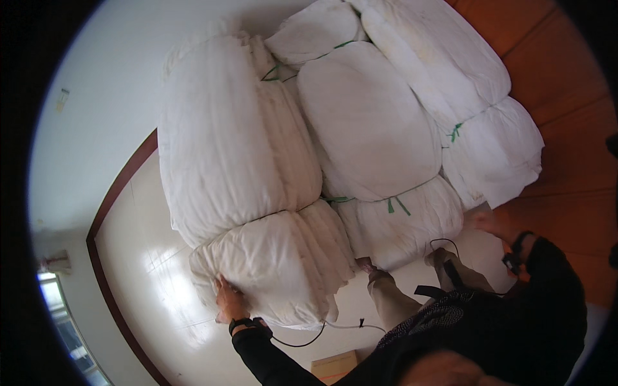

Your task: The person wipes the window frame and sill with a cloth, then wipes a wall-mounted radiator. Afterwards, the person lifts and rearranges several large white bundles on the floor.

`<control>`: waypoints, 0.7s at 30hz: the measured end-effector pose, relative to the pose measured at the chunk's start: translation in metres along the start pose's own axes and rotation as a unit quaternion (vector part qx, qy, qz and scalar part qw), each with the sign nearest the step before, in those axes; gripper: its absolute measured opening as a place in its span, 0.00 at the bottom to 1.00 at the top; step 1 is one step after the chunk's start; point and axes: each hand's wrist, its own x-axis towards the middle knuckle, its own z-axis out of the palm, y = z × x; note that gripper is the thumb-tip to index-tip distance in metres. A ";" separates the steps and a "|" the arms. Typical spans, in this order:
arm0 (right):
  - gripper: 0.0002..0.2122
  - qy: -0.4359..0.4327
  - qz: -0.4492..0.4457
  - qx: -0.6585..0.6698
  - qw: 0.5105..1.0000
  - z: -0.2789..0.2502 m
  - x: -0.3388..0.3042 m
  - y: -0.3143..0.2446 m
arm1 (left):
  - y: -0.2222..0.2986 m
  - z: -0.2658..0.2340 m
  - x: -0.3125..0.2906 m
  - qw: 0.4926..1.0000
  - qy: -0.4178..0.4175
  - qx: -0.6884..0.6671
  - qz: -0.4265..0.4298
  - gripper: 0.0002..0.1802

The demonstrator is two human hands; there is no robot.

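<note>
My left hand rests against the near end of a tall white cloth bundle at the left. Its visible fingers are stretched along the fabric, not closed round it. Green and dark ties cinch this bundle and its neighbours. A middle white bundle lies beside it, tied across its near part with a green strip. My right hand is near the lower end of the right-hand bundle. That hand is blurred, and its fingers cannot be made out. Dark bands circle both wrists.
A smaller white bundle sits at the far end. Brown panels stand along the right. Glossy pale floor tiles meet a dark red skirting at left. Cables hang near my legs, and a cardboard box lies low.
</note>
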 end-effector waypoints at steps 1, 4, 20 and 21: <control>0.08 0.086 0.152 -0.053 0.983 -0.019 -0.036 0.034 | 0.000 -0.006 -0.010 0.999 0.017 -0.036 0.028 0.35; 0.09 0.225 0.219 0.129 0.940 -0.036 -0.102 0.103 | 0.009 -0.015 -0.021 0.992 -0.015 0.118 -0.033 0.35; 0.20 0.366 0.156 0.184 0.899 -0.149 -0.098 0.255 | 0.154 -0.016 -0.140 0.997 -0.060 0.039 -0.032 0.19; 0.21 0.395 0.153 0.212 0.881 -0.172 -0.083 0.269 | 0.193 0.002 -0.164 0.999 -0.022 -0.030 0.037 0.19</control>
